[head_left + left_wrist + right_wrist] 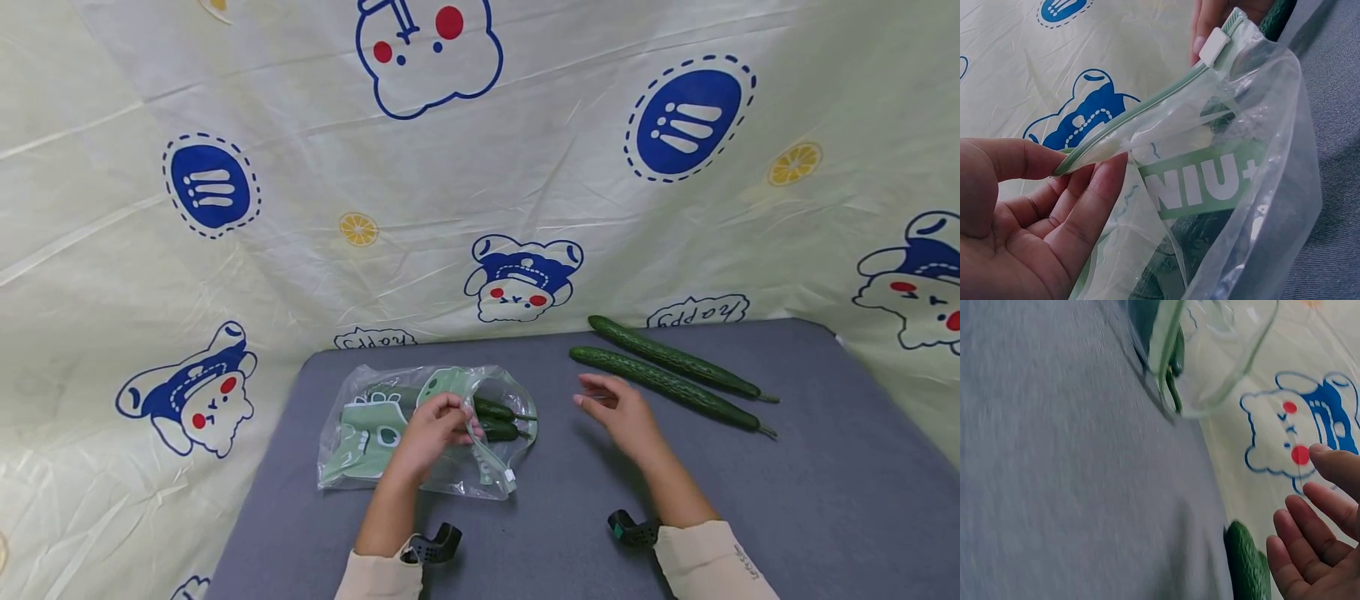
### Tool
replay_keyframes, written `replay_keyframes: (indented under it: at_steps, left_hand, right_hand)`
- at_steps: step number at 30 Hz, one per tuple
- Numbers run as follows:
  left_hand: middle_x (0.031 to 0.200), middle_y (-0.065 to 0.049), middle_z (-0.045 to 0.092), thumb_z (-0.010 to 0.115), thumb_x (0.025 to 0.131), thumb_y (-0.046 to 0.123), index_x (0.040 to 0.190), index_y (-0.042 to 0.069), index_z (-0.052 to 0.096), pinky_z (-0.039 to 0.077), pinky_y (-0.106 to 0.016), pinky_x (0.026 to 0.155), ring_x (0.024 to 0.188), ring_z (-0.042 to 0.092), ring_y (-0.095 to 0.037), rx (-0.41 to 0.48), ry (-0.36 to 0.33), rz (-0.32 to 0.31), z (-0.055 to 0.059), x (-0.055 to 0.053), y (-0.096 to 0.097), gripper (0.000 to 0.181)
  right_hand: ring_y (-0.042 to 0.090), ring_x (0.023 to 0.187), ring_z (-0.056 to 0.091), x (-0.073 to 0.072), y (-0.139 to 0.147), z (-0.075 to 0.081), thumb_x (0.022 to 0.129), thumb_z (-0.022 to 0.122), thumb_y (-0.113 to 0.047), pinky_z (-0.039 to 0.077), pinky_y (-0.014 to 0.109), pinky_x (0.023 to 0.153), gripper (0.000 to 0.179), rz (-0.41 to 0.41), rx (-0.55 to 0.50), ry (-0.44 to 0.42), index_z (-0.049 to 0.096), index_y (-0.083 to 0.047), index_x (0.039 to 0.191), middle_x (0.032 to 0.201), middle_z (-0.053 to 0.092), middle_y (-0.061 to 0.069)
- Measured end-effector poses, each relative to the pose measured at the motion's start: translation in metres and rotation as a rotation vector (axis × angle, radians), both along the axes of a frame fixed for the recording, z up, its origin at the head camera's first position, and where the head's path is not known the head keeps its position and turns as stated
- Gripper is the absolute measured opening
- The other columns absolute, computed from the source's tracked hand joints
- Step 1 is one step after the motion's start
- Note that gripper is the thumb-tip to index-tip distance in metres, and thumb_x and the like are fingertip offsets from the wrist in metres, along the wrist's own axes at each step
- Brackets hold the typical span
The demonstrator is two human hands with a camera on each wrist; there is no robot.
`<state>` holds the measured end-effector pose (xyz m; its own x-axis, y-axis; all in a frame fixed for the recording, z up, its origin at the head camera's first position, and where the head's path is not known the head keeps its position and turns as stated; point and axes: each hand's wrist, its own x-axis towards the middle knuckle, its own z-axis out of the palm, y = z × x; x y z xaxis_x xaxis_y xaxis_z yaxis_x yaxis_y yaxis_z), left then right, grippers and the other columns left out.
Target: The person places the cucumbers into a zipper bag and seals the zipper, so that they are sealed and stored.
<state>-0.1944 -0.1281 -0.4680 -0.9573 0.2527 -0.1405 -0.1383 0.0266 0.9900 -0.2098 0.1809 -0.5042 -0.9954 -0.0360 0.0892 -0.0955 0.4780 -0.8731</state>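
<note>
A clear zip bag [457,479] with green cartoon print lies on the left half of the table, its mouth facing right and gaping. Inside it are cucumbers [497,430], with stems showing at the opening. My left hand [441,425] pinches the bag's green zip edge between thumb and fingers, as the left wrist view shows, with the white slider [1215,47] at the strip's far end. Between the bag and two loose cucumbers hovers my right hand [618,412], fingers loosely bent, holding nothing. Of those two, the nearer cucumber [663,383] lies close beyond its fingertips.
The farther loose cucumber [675,358] lies alongside the nearer one, by the table's back edge. Grey cloth covers the table [570,533]. Behind it hangs a pale printed sheet [300,275]. Both wrists wear black camera mounts [433,546].
</note>
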Motion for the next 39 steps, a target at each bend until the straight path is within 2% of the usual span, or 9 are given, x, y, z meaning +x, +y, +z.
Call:
replay_keyframes:
  at_steps: [4, 9, 15, 18, 21, 23, 25, 33, 39]
  left_hand:
    - [0.089, -0.006, 0.067, 0.054, 0.101, 0.008, 0.111, -0.007, 0.055, 0.062, -0.029, 0.078, 0.081, 0.071, -0.014, -0.006, -0.001, -0.005, -0.001, 0.000, 0.000, 0.018]
    - [0.088, -0.005, 0.068, 0.054, 0.101, 0.008, 0.110, -0.007, 0.056, 0.062, -0.029, 0.078, 0.080, 0.071, -0.015, -0.004, -0.003, -0.006, 0.000, -0.001, 0.000, 0.017]
    - [0.088, -0.006, 0.067, 0.054, 0.101, 0.007, 0.109, -0.007, 0.056, 0.062, -0.032, 0.079, 0.080, 0.072, -0.016, -0.011, -0.005, -0.003, -0.001, -0.001, 0.000, 0.016]
    - [0.089, -0.007, 0.068, 0.053, 0.100, 0.007, 0.109, -0.007, 0.057, 0.062, -0.028, 0.077, 0.081, 0.072, -0.016, -0.016, -0.002, 0.001, -0.002, -0.002, 0.000, 0.016]
    - [0.089, -0.008, 0.068, 0.053, 0.101, 0.007, 0.108, -0.007, 0.057, 0.061, -0.026, 0.075, 0.080, 0.073, -0.015, -0.016, 0.000, 0.004, -0.001, -0.002, 0.001, 0.016]
    - [0.089, -0.008, 0.068, 0.054, 0.100, 0.007, 0.108, -0.007, 0.057, 0.061, -0.026, 0.075, 0.080, 0.073, -0.015, -0.016, 0.001, 0.003, -0.001, -0.002, 0.001, 0.016]
    - [0.088, -0.008, 0.068, 0.053, 0.100, 0.006, 0.108, -0.007, 0.057, 0.062, -0.026, 0.075, 0.079, 0.072, -0.015, -0.014, -0.001, 0.007, -0.001, -0.002, 0.001, 0.015]
    - [0.088, -0.006, 0.068, 0.053, 0.100, 0.007, 0.109, -0.006, 0.057, 0.062, -0.027, 0.076, 0.080, 0.073, -0.015, -0.008, -0.010, 0.003, -0.002, -0.002, 0.000, 0.015]
    - [0.087, -0.006, 0.068, 0.053, 0.100, 0.007, 0.108, -0.007, 0.057, 0.062, -0.029, 0.076, 0.079, 0.072, -0.015, -0.009, 0.002, 0.005, -0.004, -0.002, 0.001, 0.016]
  right_hand:
    - [0.031, 0.128, 0.058, 0.003, 0.016, -0.001, 0.098, 0.066, -0.038, 0.053, 0.032, 0.101, 0.053, -0.053, -0.033, -0.022, 0.057, -0.009, 0.141, 0.140, 0.059, 0.014]
    - [0.029, 0.131, 0.055, 0.006, 0.033, -0.002, 0.098, 0.064, -0.046, 0.045, 0.008, 0.090, 0.058, -0.134, -0.054, -0.026, 0.055, -0.011, 0.143, 0.143, 0.059, 0.013]
    - [0.032, 0.132, 0.054, 0.008, 0.049, 0.000, 0.099, 0.064, -0.043, 0.041, 0.003, 0.086, 0.057, -0.203, -0.037, -0.015, 0.055, -0.009, 0.144, 0.146, 0.056, 0.015]
    - [0.033, 0.133, 0.053, 0.010, 0.057, 0.001, 0.099, 0.063, -0.044, 0.047, 0.010, 0.089, 0.058, -0.237, -0.022, -0.028, 0.053, -0.010, 0.145, 0.147, 0.054, 0.015]
    - [0.036, 0.135, 0.051, 0.011, 0.066, 0.001, 0.098, 0.062, -0.047, 0.052, 0.033, 0.100, 0.062, -0.273, -0.026, -0.057, 0.051, -0.011, 0.147, 0.150, 0.052, 0.016]
    - [0.039, 0.137, 0.049, 0.011, 0.072, 0.002, 0.098, 0.061, -0.049, 0.051, 0.044, 0.104, 0.064, -0.299, -0.033, -0.080, 0.049, -0.012, 0.149, 0.152, 0.050, 0.017]
    - [0.041, 0.141, 0.044, 0.011, 0.079, 0.002, 0.098, 0.061, -0.051, 0.044, 0.058, 0.109, 0.067, -0.325, -0.037, -0.098, 0.047, -0.013, 0.151, 0.155, 0.047, 0.018]
    - [0.046, 0.148, 0.033, 0.013, 0.105, 0.005, 0.097, 0.060, -0.055, 0.040, 0.067, 0.108, 0.073, -0.380, -0.018, -0.132, 0.041, -0.014, 0.154, 0.163, 0.033, 0.018]
    - [0.047, 0.148, 0.030, 0.016, 0.121, 0.003, 0.097, 0.060, -0.055, 0.038, 0.068, 0.108, 0.075, -0.376, 0.004, -0.112, 0.040, -0.011, 0.155, 0.162, 0.032, 0.021]
